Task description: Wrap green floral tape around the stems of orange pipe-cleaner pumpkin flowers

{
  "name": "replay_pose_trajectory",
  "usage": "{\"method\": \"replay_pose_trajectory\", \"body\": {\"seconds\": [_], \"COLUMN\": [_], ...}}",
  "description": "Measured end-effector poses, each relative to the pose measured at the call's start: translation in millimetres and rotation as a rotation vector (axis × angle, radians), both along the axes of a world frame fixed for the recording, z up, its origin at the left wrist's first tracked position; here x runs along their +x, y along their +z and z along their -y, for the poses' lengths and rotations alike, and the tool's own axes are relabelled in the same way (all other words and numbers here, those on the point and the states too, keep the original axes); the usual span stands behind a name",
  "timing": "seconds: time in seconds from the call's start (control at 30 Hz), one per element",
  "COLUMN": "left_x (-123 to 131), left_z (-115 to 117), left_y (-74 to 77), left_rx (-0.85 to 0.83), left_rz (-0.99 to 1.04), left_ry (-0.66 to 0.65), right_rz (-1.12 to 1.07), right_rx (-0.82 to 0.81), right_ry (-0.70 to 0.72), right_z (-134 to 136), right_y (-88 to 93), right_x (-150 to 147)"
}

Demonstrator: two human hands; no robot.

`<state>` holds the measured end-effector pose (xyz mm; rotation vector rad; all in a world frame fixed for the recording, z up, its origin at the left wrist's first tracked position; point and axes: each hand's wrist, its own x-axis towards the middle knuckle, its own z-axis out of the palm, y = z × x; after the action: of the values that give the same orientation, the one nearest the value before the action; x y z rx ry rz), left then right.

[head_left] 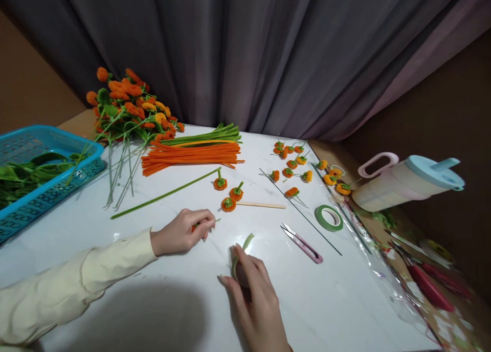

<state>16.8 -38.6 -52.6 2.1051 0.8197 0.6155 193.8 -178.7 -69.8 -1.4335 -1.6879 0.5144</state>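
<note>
My left hand (184, 232) rests on the white table (161, 270), fingers pinched round a small orange piece with a thin green stem poking out to the right. My right hand (253, 295) lies a little nearer me, fingers closed on a strip of green tape (247, 240) that curls up from between them. Three finished orange pumpkin-like pieces (229, 192) with green stems sit just beyond both hands, beside a thin wooden stick (261, 205).
Pink snips (303, 243) and a green tape roll (329, 217) lie to the right. Orange and green pipe cleaners (192, 152), a bouquet of orange flowers (126, 109), a blue basket of leaves (42, 173), several small pumpkins (293, 162), and a tipped jug (406, 180) surround them.
</note>
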Motion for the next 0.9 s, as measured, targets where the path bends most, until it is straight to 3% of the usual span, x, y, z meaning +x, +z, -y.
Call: {"method": "replay_pose_trajectory", "body": {"seconds": [0.17, 0.27, 0.33, 0.47, 0.57, 0.67, 0.77, 0.9], "left_x": [1.1, 1.4, 2.1, 7.9, 16.3, 23.9, 27.3, 26.3], "left_z": [2.7, 4.2, 5.8, 7.9, 4.3, -3.9, -12.5, -17.5], "left_y": [1.8, 8.7, 16.6, 37.4, 52.0, 62.3, 68.0, 69.2], "left_rx": [0.267, 0.483, 0.632, 0.873, 0.99, 1.074, 1.114, 1.095], "left_rz": [0.007, -0.026, -0.083, -0.204, -0.242, -0.213, -0.192, -0.234], "left_ry": [-0.11, -0.263, -0.365, -0.488, -0.499, -0.474, -0.447, -0.419], "right_rz": [0.104, 0.122, 0.147, 0.234, 0.276, 0.216, 0.148, 0.247], "right_rx": [0.209, 0.136, 0.038, 0.005, -0.103, -0.229, -0.274, -0.227], "right_ry": [-0.062, -0.067, 0.031, 0.332, 0.502, 0.586, 0.606, 0.557], "right_z": [2.2, 3.1, -1.7, -29.5, -59.0, -84.6, -100.3, -108.3], "right_y": [5.3, 17.8, 33.1, 72.6, 97.6, 113.4, 121.4, 124.1], "right_x": [9.7, 27.5, 40.7, 55.0, 55.8, 54.5, 51.8, 45.4]}}
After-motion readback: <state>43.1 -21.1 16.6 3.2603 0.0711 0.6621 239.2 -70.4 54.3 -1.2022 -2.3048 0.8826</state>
